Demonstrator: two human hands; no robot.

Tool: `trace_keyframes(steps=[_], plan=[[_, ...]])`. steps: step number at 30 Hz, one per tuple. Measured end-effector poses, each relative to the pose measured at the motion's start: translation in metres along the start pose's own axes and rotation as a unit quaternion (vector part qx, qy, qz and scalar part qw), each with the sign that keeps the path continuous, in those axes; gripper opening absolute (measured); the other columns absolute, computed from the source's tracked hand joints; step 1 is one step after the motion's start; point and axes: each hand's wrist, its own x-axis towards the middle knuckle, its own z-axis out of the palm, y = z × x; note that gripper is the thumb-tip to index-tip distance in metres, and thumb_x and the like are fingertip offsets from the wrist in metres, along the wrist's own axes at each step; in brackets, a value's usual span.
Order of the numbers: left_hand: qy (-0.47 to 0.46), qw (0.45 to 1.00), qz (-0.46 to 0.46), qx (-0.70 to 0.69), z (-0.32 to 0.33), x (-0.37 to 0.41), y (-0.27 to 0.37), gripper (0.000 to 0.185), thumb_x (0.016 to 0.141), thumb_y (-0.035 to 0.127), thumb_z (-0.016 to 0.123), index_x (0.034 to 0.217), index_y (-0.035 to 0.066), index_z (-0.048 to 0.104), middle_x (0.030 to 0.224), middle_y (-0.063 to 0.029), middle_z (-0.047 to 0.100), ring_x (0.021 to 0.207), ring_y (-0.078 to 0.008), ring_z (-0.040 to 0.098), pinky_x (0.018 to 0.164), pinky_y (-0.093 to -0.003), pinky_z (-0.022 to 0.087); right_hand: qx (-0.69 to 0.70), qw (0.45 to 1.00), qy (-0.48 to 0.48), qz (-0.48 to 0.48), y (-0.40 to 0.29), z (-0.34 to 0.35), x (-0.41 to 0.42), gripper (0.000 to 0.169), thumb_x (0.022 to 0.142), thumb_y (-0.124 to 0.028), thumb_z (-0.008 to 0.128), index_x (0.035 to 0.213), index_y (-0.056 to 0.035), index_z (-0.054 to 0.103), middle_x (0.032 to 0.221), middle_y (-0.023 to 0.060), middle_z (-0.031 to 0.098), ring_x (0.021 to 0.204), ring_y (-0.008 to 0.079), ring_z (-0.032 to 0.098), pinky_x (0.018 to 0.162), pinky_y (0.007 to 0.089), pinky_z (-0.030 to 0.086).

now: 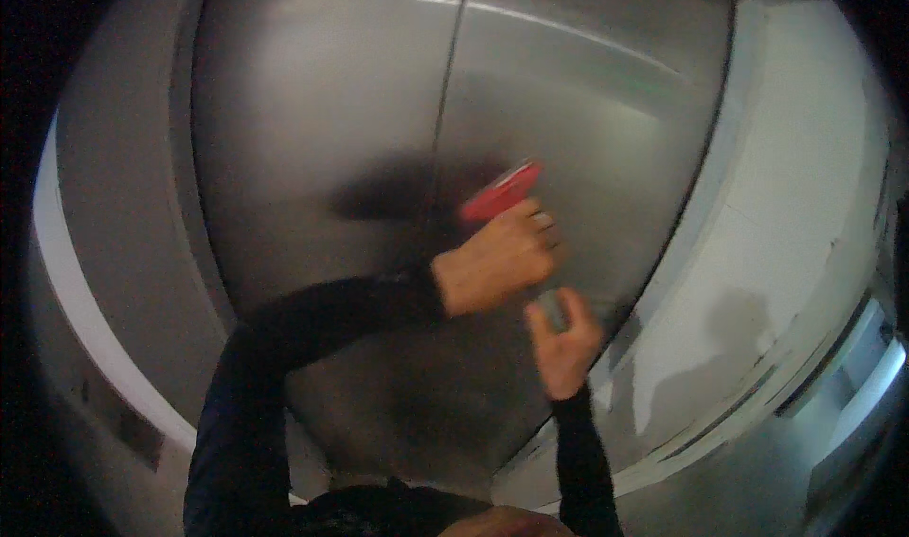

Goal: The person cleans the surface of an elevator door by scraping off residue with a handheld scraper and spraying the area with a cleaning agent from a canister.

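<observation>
My left hand (497,260) is closed around a flat red object (503,190) with a pale edge; blur hides what exactly it is. It reaches across in front of a brushed-metal double door (319,111), near the centre seam (446,75). Below it and to the right, my right hand (568,349) grips a small grey-green object (552,310) between thumb and fingers. The two hands are close together but look apart. Whether the red object touches the door cannot be told.
A grey frame (183,146) borders the door on the left. At right stands a pale wall (788,182) with a shadow on it. The floor (753,480) shows at the lower right. Light reflects as a streak on the metal.
</observation>
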Motion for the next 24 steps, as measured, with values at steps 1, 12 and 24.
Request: trace_keyframes(steps=[1, 12, 24], plan=[[0.044, 0.999, 0.026, 0.006, -0.013, 0.015, -0.008, 0.018, 0.072, 0.015, 0.066, 0.088, 0.009, 0.062, 0.086, -0.0057, 0.061, 0.092, -0.0249, 0.059, 0.091, -0.0395, 0.043, 0.005, 1.000, 0.019, 0.017, -0.012, -0.009, 0.015, 0.041, 0.079, -0.020, 0.080, 0.108, 0.0042, 0.066, 0.100, 0.0192, 0.069, 0.091, 0.0309, 0.066, 0.081, 0.0413, 0.051], [0.188, 0.973, 0.128, 0.044, -0.057, 0.143, -0.023, 0.022, 0.078, 0.008, 0.063, 0.099, 0.005, 0.058, 0.102, -0.0112, 0.061, 0.107, -0.0292, 0.059, 0.112, -0.0458, 0.035, 0.096, 0.985, 0.096, 0.103, -0.050, -0.107, 0.110, 0.038, 0.088, -0.031, 0.074, 0.103, 0.0034, 0.069, 0.081, 0.0075, 0.067, 0.069, 0.0124, 0.060, 0.058, 0.0278, 0.047], [0.137, 0.985, 0.099, 0.016, -0.016, 0.169, -0.027, 0.024, 0.077, 0.007, 0.064, 0.100, 0.003, 0.056, 0.107, -0.0143, 0.061, 0.109, -0.0333, 0.057, 0.102, -0.0454, 0.041, 0.101, 0.988, 0.041, 0.113, -0.028, -0.115, 0.127, 0.046, 0.090, -0.036, 0.070, 0.114, 0.0031, 0.066, 0.067, 0.0052, 0.061, 0.051, 0.0101, 0.053, 0.046, 0.0273, 0.041]])
